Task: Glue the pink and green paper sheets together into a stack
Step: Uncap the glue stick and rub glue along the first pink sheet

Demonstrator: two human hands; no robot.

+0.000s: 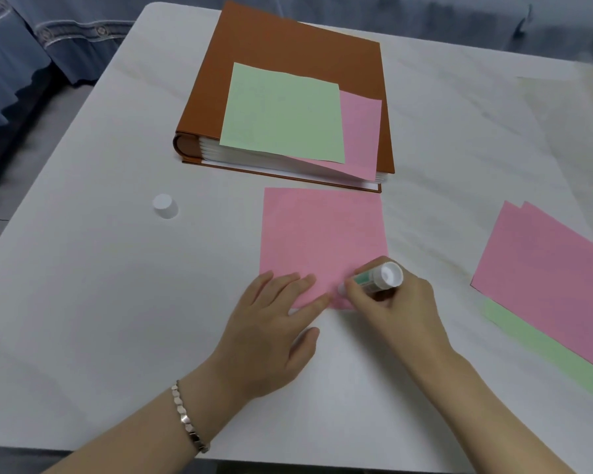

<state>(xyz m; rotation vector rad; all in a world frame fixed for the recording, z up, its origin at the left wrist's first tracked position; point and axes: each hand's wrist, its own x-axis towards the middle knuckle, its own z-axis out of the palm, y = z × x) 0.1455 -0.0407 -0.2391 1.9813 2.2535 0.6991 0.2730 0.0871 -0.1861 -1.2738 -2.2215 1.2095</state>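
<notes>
Glue stick (377, 280) gripped in right hand (394, 309), rubbing the pink sheet (322, 234) lying mid-table (100, 302); left hand (271, 323) lies flat, fingers pinning its near edge so it doesn't slide, I guess.

Square pink paper sheet (322, 241): flat, centre of frame, lower edge pinned under straight fingers of left hand (271, 319).
White glue stick with green label (374, 280): uncapped, tilted, tip down on sheet's lower right corner, gripped by right hand (391, 309).
White round cap (165, 206): standing alone, left of centre.
Pale green square sheet (281, 114): upper centre, overlapping second pink sheet (362, 131), which shows along its right side.
Right edge of frame: offset pink sheets (545, 268) lying over green sheet (545, 350).
</notes>
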